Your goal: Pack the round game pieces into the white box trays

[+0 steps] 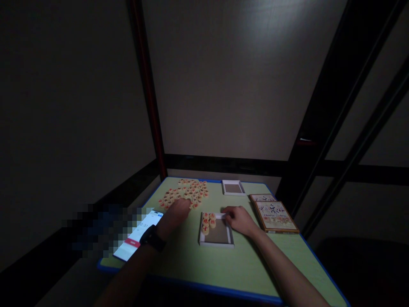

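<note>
My left hand, with a dark watch on its wrist, reaches to the near edge of a spread of round Chinese chess pieces. Its fingers are curled together on a Chinese chess piece, mostly covered by the hand. In front of me lies an open shallow white box with a brown bottom. Several pieces with red characters sit flat in two columns at its left side. My right hand rests at the box's far right corner, fingers bent and closed on the rim.
A second shallow white box stands at the table's far side. Two printed Chinese chess box lids overlap at the right. A lit phone lies by the left edge, beside my left forearm. The green table has a blue rim.
</note>
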The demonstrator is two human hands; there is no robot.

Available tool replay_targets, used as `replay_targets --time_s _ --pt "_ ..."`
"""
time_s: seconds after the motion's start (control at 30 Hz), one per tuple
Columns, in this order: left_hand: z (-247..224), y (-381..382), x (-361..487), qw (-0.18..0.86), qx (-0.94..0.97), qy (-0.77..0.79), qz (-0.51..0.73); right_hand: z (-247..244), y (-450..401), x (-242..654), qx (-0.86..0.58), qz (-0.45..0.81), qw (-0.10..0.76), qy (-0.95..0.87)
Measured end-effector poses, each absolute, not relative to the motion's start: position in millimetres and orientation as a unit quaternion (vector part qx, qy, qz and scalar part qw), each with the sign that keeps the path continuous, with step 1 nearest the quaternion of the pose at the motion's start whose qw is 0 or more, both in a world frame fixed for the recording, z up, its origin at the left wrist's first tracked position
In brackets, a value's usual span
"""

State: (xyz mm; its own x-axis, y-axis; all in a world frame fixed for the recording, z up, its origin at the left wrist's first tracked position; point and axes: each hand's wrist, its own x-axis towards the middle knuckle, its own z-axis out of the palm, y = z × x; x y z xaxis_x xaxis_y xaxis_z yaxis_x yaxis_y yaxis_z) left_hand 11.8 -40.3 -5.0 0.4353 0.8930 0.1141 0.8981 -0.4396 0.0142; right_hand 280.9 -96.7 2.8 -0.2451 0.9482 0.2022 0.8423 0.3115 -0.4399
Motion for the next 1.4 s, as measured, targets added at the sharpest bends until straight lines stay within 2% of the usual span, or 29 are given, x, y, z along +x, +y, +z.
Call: replay_targets --time_s 0.23,0.37,0.5,0.63,0.77,1.07,1.3,1.4 --pt "-15.8 -46.4 18.0 0.039 -0.854 -0.506 -0.116 -0.1 -93.8 282.0 -0.582 0.131 0.21 -0.775" --pt "-2.0 -44.4 33.6 -0.017 -0.853 -0.472 -0.22 1.0 -94.7 280.9 -0.625 0.1 0.234 -0.738" --pt "10.0 -51.6 58.7 -0.064 -0.861 -0.35 -0.364 6.2 -101.1 276.1 -0.626 0.061 0.343 -0.698" --pt "5.6 -63.5 77.5 -0.07 -0.849 -0.267 -0.452 8.0 -108.6 267.1 -0.495 0.143 0.443 -0.734" --pt "-1.9 -68.9 82.2 -0.125 -0.841 -0.249 -0.465 3.0 -110.8 260.1 -0.438 0.143 0.436 -0.773" --pt "-4.8 -76.0 79.8 -0.205 -0.81 -0.253 -0.488 -0.7 -114.6 258.3 -0.443 0.052 0.402 -0.8" --pt "-4.3 -74.9 82.3 -0.444 -0.7 -0.279 -0.485 -1.2 -117.8 254.0 -0.456 -0.035 0.436 -0.775" --pt "-4.7 -70.6 82.0 -0.492 -0.683 -0.298 -0.449 -1.4 -120.7 251.5 -0.458 -0.054 0.418 -0.782"
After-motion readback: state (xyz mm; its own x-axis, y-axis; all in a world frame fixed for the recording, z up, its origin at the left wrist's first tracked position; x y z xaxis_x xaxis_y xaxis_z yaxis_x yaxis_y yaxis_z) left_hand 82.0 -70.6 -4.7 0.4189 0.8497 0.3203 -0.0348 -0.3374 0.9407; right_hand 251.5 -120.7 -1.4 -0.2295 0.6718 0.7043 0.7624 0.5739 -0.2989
